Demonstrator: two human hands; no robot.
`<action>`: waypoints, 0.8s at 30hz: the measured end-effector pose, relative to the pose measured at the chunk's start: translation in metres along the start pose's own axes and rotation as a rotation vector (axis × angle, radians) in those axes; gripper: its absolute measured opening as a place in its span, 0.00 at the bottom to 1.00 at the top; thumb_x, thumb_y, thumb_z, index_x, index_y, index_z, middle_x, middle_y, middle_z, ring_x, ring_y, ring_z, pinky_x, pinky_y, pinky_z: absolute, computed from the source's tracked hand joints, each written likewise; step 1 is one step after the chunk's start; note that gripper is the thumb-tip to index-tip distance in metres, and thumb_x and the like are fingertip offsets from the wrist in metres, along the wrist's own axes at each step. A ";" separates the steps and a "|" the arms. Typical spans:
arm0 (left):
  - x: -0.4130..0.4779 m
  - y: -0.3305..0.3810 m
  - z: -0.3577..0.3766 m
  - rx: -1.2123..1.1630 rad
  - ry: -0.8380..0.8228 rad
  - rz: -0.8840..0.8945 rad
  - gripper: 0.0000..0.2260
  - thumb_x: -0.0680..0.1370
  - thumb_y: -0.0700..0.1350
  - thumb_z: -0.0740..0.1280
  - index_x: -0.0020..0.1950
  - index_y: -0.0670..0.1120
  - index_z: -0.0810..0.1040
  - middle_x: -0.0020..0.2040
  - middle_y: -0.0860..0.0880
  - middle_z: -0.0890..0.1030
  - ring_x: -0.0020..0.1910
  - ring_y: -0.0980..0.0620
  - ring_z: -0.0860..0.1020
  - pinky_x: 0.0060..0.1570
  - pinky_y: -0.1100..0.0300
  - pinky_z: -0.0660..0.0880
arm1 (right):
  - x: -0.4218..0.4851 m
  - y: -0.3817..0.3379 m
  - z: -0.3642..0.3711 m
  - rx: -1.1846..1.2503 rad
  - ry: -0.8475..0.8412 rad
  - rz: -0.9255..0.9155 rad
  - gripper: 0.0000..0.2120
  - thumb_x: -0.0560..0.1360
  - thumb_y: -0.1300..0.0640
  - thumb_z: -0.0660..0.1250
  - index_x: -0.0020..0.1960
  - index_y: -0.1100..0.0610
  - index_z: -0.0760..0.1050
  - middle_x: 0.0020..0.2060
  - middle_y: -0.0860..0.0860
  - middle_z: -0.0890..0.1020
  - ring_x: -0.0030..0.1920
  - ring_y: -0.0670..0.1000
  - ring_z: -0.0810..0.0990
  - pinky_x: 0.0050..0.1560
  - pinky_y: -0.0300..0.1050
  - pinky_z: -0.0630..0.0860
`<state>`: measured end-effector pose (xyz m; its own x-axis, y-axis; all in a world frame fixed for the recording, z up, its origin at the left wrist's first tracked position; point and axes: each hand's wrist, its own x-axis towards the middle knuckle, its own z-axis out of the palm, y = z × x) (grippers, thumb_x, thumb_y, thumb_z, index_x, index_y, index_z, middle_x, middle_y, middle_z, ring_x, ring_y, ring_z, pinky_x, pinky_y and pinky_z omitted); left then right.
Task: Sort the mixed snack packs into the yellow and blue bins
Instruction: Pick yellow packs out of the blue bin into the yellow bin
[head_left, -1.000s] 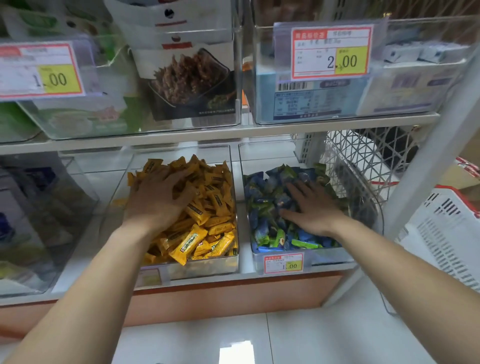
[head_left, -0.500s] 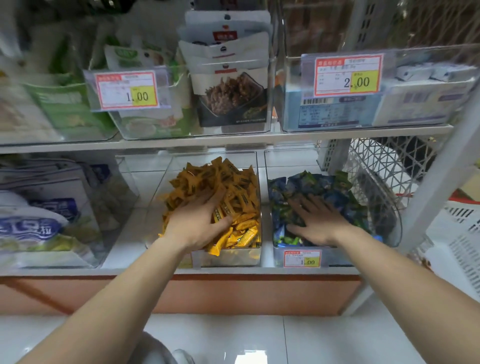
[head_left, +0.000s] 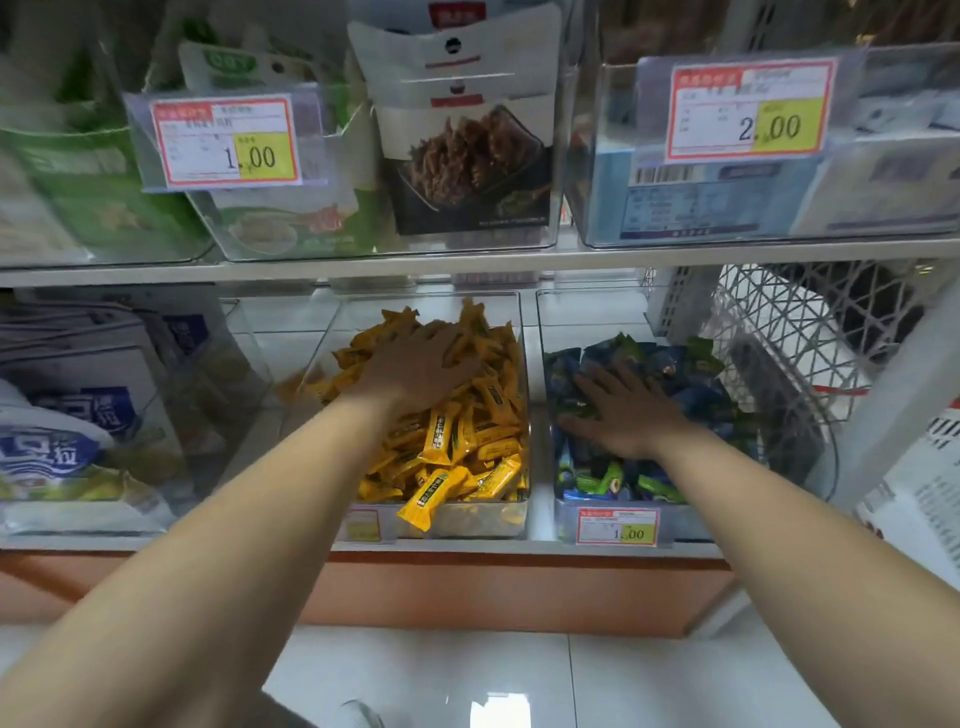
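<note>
Two clear bins stand side by side on the lower shelf. The left bin is heaped with yellow snack packs. The right bin holds blue and green snack packs. My left hand lies flat, palm down, on the yellow heap with straight fingers pointing to the back. My right hand rests flat on the blue packs, fingers spread. Neither hand grips a pack. One yellow pack hangs over the left bin's front rim.
The upper shelf carries clear bins with price tags "1.00" and "2.00". White and blue bags fill the bin at lower left. A white wire basket stands right of the blue bin. White floor tiles lie below.
The view has pulled back and shifted, so more of the left shelf shows. My left hand has slid farther back over the yellow packs. My right hand stays flat on the blue packs.
</note>
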<state>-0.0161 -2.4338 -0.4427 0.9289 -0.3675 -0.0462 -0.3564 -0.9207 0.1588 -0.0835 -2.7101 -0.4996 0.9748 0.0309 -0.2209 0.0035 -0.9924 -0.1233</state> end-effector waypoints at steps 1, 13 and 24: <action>0.001 0.000 -0.005 -0.006 -0.002 0.009 0.31 0.80 0.68 0.52 0.80 0.56 0.55 0.81 0.50 0.56 0.80 0.45 0.50 0.77 0.43 0.50 | 0.002 0.000 0.000 0.004 0.002 -0.004 0.41 0.76 0.27 0.49 0.82 0.46 0.45 0.81 0.47 0.43 0.80 0.55 0.39 0.77 0.62 0.42; -0.092 -0.004 0.033 0.123 0.081 0.191 0.38 0.73 0.75 0.40 0.80 0.61 0.46 0.81 0.56 0.43 0.80 0.48 0.45 0.77 0.46 0.47 | -0.020 -0.012 -0.003 0.094 0.181 -0.027 0.38 0.78 0.31 0.55 0.81 0.47 0.52 0.81 0.48 0.52 0.80 0.54 0.52 0.78 0.57 0.53; -0.057 0.018 0.016 0.047 0.146 0.107 0.32 0.79 0.69 0.46 0.80 0.56 0.53 0.81 0.53 0.52 0.80 0.44 0.50 0.77 0.44 0.51 | -0.039 -0.031 -0.022 0.343 0.289 0.012 0.29 0.80 0.39 0.59 0.77 0.51 0.64 0.76 0.52 0.67 0.74 0.56 0.66 0.71 0.52 0.65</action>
<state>-0.0772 -2.4314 -0.4528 0.8891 -0.4437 0.1125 -0.4549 -0.8838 0.1092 -0.1167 -2.6833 -0.4660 0.9968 -0.0632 0.0496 -0.0345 -0.8939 -0.4470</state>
